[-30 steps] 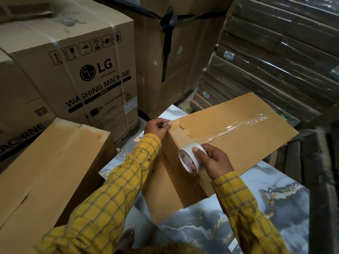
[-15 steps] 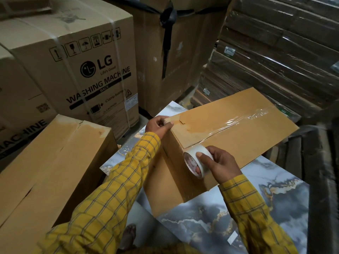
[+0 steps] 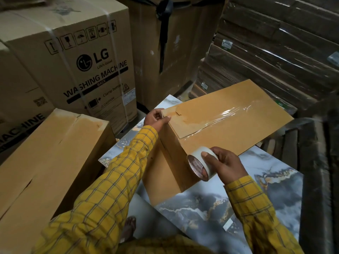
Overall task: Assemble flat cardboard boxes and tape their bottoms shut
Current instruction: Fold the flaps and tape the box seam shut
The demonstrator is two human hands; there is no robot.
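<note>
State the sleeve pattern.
Yellow with a dark plaid check, on the sleeve; clearest in the head view.

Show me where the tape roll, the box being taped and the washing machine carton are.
tape roll (image 3: 200, 166), head view, its printed core.
box (image 3: 229, 136), head view, bare top face.
washing machine carton (image 3: 91, 61), head view, logo.

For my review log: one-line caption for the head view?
Right hand pulls tape roll down the box end; left hand grips its corner.
</note>
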